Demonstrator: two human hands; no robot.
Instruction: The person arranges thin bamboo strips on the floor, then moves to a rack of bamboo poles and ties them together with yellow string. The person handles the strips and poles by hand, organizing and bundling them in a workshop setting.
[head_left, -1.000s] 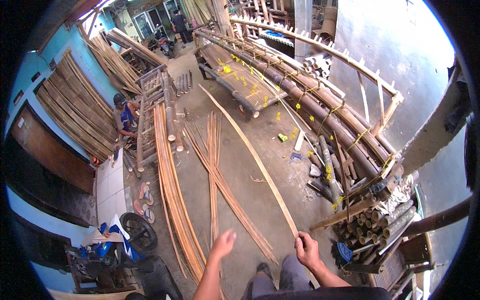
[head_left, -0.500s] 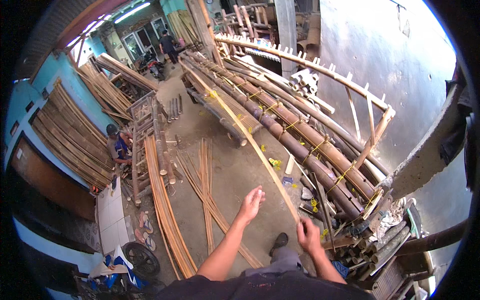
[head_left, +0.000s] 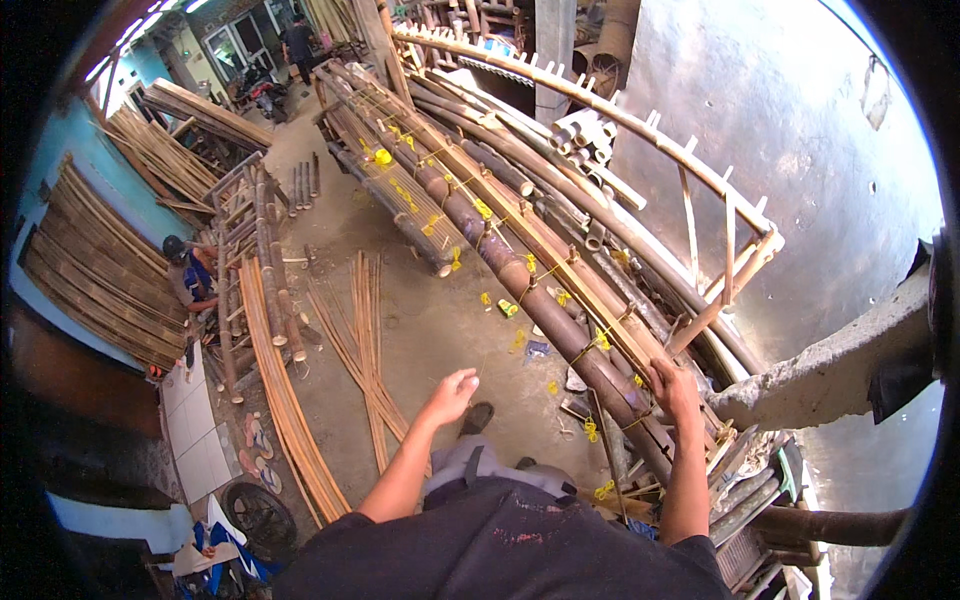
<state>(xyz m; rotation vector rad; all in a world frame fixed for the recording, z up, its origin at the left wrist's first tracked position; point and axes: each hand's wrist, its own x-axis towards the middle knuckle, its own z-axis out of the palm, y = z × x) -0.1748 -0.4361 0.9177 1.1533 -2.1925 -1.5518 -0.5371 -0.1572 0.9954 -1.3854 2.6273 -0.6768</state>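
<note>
My right hand (head_left: 676,390) is closed round the near end of a long, pale bamboo strip (head_left: 625,338). The strip lies lengthwise over the rack, alongside thick brown bamboo poles (head_left: 510,265) bound with yellow ties. My left hand (head_left: 450,397) hangs over the floor in front of me, fingers loosely bent and nothing visible in it. Yellow ties (head_left: 483,208) dot the poles. Left of the rack, a low bench (head_left: 440,262) carries a layer of thin bamboo strips.
Crossed strips (head_left: 368,350) lie on the floor, beside a bundle of long strips (head_left: 290,430) to the left. A co-worker (head_left: 190,275) sits at the left wall; another person (head_left: 298,48) stands far back. Bamboo offcuts (head_left: 745,505) crowd the right. A motorcycle wheel (head_left: 258,520) is at lower left.
The strip in my right hand has swung right, from over the floor onto the pole rack. My right hand moved right and farther away; my left moved left, its fingers more bent. The view shifted too.
</note>
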